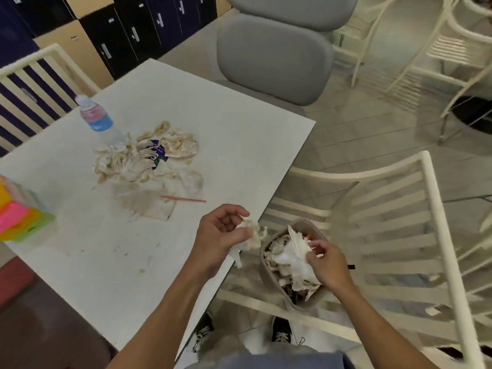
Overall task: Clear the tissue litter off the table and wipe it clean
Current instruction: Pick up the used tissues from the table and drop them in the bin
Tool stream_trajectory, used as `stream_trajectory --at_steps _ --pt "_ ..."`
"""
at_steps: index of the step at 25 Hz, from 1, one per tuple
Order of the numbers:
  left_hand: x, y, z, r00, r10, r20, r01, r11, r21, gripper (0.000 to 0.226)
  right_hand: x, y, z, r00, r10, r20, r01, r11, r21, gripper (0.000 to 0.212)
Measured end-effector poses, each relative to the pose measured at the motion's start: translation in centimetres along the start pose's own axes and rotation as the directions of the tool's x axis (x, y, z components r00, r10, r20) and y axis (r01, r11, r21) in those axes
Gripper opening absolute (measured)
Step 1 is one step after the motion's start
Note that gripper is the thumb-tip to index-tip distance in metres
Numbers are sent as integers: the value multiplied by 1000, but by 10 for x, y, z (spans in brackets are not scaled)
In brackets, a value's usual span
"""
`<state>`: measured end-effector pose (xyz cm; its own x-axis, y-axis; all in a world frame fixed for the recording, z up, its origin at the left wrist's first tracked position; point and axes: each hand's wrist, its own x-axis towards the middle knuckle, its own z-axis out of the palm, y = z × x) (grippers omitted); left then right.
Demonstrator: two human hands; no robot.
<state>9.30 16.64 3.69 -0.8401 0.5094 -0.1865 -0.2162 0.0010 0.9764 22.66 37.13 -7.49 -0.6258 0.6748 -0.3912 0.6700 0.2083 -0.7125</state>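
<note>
My left hand (222, 237) grips a crumpled, stained tissue wad (251, 239) right at the white table's (239, 129) near right edge. Just right of the table, my right hand (328, 265) pinches white tissue (291, 258) inside a small beige bin (269, 275), which is packed with tissues. A heap of soiled tissues (138, 155) with a purple-printed wrapper lies mid-table. Clear plastic (151, 203) and a thin red straw (183, 199) lie in front of the heap. Brown smears and crumbs dot the near part of the table.
A water bottle (95, 118) stands behind the heap. A stack of bright sponges or cloths (18, 211) sits at the table's left edge. A cream slatted chair (386, 235) stands under and beside the bin, a grey padded chair (274, 62) at the far side.
</note>
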Motion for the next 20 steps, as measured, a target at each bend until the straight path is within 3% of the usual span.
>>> stream_trajectory --at_steps 2,6,8,10,15,18,20 --pt "0 -6 24 999 -17 40 17 1000 0 28 1 30 0 999 -45 -6 43 977 -207 27" --pt "-1 -27 66 994 -73 78 71 997 28 25 3 66 0 973 9 229 87 911 -403 30" --pt "3 -42 81 990 -125 63 120 989 84 27 2 70 -6 962 31 271 73 928 -365 32" --pt "10 -66 96 976 -213 39 203 964 173 26 0 77 -15 974 39 223 34 949 -312 35" --pt "24 -140 103 936 -350 -42 326 814 480 14 -4 82 -29 987 1 163 41 967 -251 29" --pt "25 -165 97 889 -457 19 340 688 641 41 -7 75 -29 989 -25 143 54 978 -203 27" --pt "25 -166 92 876 -478 63 320 675 665 51 -9 65 -25 988 -34 148 60 983 -173 26"
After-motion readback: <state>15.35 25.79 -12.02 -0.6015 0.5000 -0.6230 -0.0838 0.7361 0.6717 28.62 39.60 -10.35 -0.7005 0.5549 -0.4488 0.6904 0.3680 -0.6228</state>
